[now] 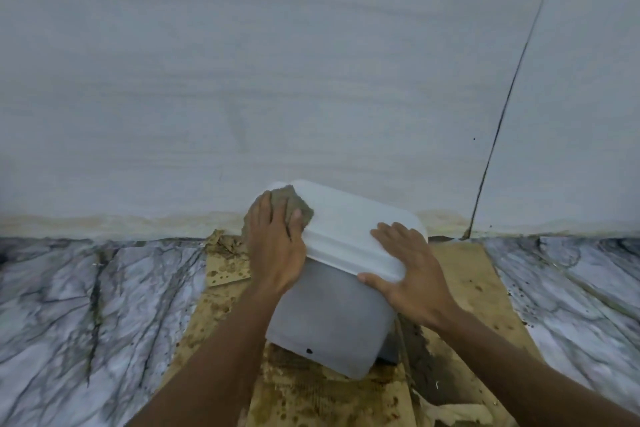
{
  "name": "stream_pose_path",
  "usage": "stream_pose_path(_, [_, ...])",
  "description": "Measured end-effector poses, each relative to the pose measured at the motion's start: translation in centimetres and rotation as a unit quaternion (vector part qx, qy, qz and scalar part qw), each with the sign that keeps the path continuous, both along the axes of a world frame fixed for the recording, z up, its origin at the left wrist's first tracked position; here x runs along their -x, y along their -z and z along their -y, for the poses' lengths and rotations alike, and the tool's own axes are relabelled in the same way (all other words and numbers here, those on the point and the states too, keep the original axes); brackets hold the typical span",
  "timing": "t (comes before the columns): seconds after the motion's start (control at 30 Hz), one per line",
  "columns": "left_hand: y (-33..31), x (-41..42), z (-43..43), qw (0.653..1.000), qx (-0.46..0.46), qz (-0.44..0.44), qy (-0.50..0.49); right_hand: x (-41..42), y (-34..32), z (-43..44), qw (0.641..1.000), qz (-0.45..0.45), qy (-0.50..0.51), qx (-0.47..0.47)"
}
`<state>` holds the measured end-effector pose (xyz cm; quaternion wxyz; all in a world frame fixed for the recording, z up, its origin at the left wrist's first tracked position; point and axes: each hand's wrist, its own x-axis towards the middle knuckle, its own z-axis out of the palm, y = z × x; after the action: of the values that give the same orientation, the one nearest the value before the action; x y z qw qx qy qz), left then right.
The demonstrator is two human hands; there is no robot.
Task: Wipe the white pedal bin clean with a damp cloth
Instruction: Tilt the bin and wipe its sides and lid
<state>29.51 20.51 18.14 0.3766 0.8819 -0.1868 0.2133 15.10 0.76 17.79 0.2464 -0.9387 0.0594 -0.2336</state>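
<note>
The white pedal bin (332, 305) is seen standing on stained cardboard (460, 274) at the foot of the pale wall (311, 62), and everything here is placed against that bin. Its lid (349, 222) is closed, and the lid's long axis is judged to run from the far-left corner, next to the wall, down to the near-right corner.

The damp cloth (294, 204), a grey-brown wad, is pressed onto the lid's far-left corner by the left hand (273, 246); the fingers are closed loosely over it, with the cloth showing between and beyond them. The right hand (405, 270) is laid flat on the lid's near-right corner, fingers spread, nothing gripped, the thumb hooked under the lid's front lip.

So the unwiped run of lid lies to the right of the cloth and towards the right hand, along that long axis. The left hand is the nearer one to the work; the right is only a brace.

The lid is seen as clean white with a raised ridge along its front edge. The body below reads greyer, in shadow, with one small dark spot low on its front. Whether that is dirt or a hole cannot be told. The pedal itself is not made out.
</note>
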Motion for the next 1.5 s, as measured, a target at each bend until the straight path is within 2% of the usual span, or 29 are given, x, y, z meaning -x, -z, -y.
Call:
stream_pose_path(0.13, [-1.8,2.5,0.3,0.980,-0.185,-0.004,0.076,1.4,0.1,-2.7,1.000,-0.004,-0.022,-0.008])
stream_pose_path(0.23, [-2.6,4.6,1.1,0.967,-0.220,-0.021,0.129,2.3,-0.8,-3.7,0.999,-0.019,-0.015,-0.027])
stream_pose_path(0.4, [-2.2,5.3,1.0,0.966,-0.225,-0.020,0.129,0.5,-3.7,-0.5,0.996,-0.071,0.011,-0.061])
stream_pose_path(0.53, [-2.1,5.2,2.1,0.967,-0.217,-0.019,0.131,-2.3,-5.1,1.8,0.978,-0.177,-0.090,0.070])
stream_pose_path(0.6, [-2.1,5.2,2.2,0.968,-0.211,-0.022,0.133,-2.5,-4.4,2.3,0.971,-0.196,-0.105,0.089])
stream_pose_path(0.8, [-1.6,5.8,1.1,0.966,-0.183,-0.021,0.182,0.5,-2.7,0.5,0.986,-0.141,-0.053,0.078])
stream_pose_path(0.93, [-1.2,6.4,-0.2,0.963,-0.179,-0.013,0.200,3.2,-2.7,-2.3,0.981,-0.161,-0.023,0.104])
stream_pose_path(1.1, [-1.9,6.6,-0.2,0.967,-0.174,-0.044,0.183,3.7,-3.2,-4.8,0.970,-0.206,0.004,0.129])
stream_pose_path(1.37, [-1.8,6.8,2.6,0.968,-0.164,-0.052,0.184,2.5,-2.3,-1.7,0.977,-0.163,0.013,0.138])
stream_pose_path(1.5, [-1.3,5.3,4.7,0.971,-0.141,-0.033,0.188,1.1,-1.9,0.0,0.985,-0.138,0.041,0.096])
